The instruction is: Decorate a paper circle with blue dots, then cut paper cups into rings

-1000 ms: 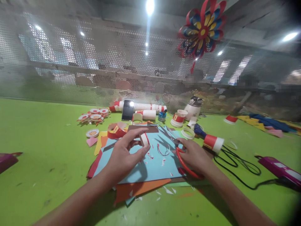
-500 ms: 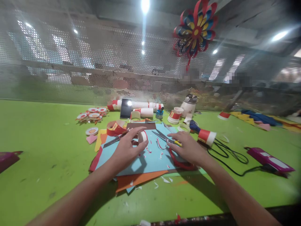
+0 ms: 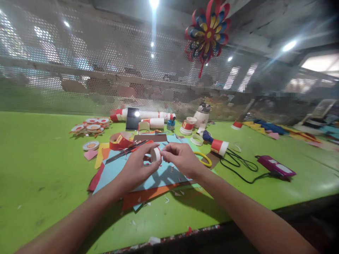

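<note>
My left hand [image 3: 137,164] is curled around a short white cut-down paper cup piece [image 3: 155,154] with a red edge, held between thumb and fingers. The fingertips of my right hand [image 3: 181,158] pinch at the red edge of this same piece. Beneath both hands lie light blue paper sheets [image 3: 113,175] strewn with small red and white scraps. Beside my right hand shows the yellow handle of a pair of scissors [image 3: 205,160]; the hand hides much of the rest. A second pair of scissors [image 3: 124,154], with dark blades, lies left of my left hand.
Behind the sheets are a red paper strip [image 3: 122,141], a phone [image 3: 132,119], an ink-blue jar [image 3: 171,124] and stacked paper cups [image 3: 187,126]. A glue gun [image 3: 208,137] rests in a red-and-white cup, its cable running to a purple power strip [image 3: 277,165]. Round cup-base flowers [image 3: 92,127] lie left.
My right hand has left the scissors, which now lie on the paper, and moved left to the cup piece. My left hand keeps hold of it. The view has shifted right.
</note>
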Demonstrator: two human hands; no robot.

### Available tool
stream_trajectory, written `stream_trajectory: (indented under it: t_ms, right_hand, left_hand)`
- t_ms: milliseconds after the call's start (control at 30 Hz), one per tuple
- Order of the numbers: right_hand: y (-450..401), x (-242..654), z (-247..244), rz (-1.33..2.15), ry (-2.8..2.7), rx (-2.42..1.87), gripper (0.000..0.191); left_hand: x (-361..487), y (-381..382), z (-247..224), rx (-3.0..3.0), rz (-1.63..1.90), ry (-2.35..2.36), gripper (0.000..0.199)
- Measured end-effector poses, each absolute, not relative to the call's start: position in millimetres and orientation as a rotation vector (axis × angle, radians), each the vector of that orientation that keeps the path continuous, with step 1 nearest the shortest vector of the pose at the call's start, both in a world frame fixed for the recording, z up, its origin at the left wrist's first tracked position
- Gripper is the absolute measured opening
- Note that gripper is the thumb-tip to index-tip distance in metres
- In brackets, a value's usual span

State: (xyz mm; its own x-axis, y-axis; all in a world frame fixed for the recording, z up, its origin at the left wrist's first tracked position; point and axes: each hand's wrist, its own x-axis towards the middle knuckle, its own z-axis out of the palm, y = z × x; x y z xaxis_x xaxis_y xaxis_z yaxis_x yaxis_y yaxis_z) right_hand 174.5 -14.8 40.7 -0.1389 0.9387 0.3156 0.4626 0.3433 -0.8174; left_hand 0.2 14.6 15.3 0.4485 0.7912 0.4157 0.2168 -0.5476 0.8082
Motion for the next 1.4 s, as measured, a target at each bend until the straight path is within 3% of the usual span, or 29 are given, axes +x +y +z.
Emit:
stream_trajectory:
  t_ms: [267,467,567,733,867,1100,1400]
  right_hand:
    - [-14.4,173.8,34.2,0.630,-1.803,-1.227,0.014]
    - [-13.7,171.2,27.3,0.301,-1.934,-1.285,0.014]
    - [-10.2,182.7,31.7,0.147,-1.947,-1.403,0.012]
    - [-16.7,260.1,53.6,-0.089,-1.649,-1.797,0.023]
    - [-36.4,339.8,64.0,-0.247,-1.253,-2.108,0.027]
    - [-35.8,378.6,29.4,-0.104,-1.122,-2.339,0.029]
    - [-8.3,347.9,22.7,-0.104,-1.435,-2.103,0.032]
  left_hand:
    - [-0.5,20.4,11.4,2.041,1.082,0.855,0.050]
    - [-2.9,17.4,18.4,1.997,0.960,0.728,0.037]
    - [-7.1,18.1,24.5,1.872,0.928,0.703,0.044]
    - [-10.5,26.5,26.1,1.533,1.028,0.700,0.055]
    - [-8.3,30.8,19.7,1.462,1.018,0.705,0.045]
    - [-7.8,34.1,15.6,1.467,1.038,0.718,0.045]
    - [-7.5,35.6,15.2,1.469,1.063,0.804,0.051]
